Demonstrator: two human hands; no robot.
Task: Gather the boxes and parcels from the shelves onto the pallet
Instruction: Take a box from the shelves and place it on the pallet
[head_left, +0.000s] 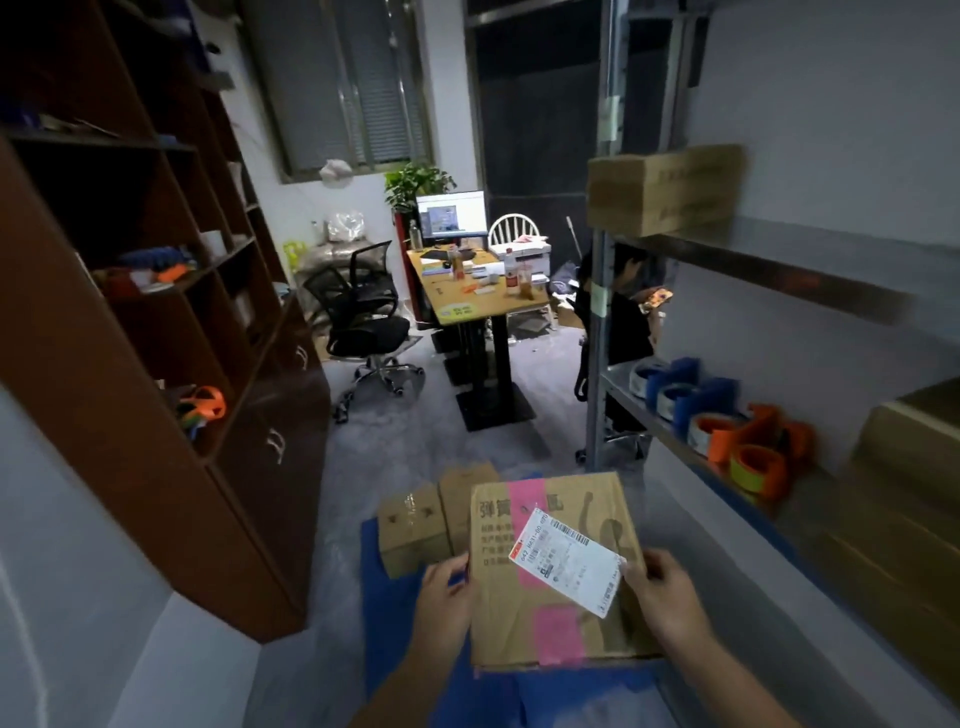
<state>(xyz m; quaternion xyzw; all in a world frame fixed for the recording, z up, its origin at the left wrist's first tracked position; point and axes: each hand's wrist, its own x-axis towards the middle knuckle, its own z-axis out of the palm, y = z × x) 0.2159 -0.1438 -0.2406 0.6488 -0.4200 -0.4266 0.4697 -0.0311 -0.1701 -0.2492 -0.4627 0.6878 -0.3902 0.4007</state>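
Head view: two small boxes (415, 530) already sit at the far left of the blue pallet (395, 613). A larger labelled box (556, 566) is over the pallet's middle. The left hand (447, 592) grips its left edge and the right hand (667, 597) its right, fingers curled on the cardboard. Right of the pallet, the metal shelves (779, 249) hold a brown box (665, 189) and more cartons (914, 457), so the job looks under halfway.

Dim room — grey floor (415, 447), brown bookcase (130, 322), wooden desk (470, 299), office chair (363, 325), shuttered window (358, 83)
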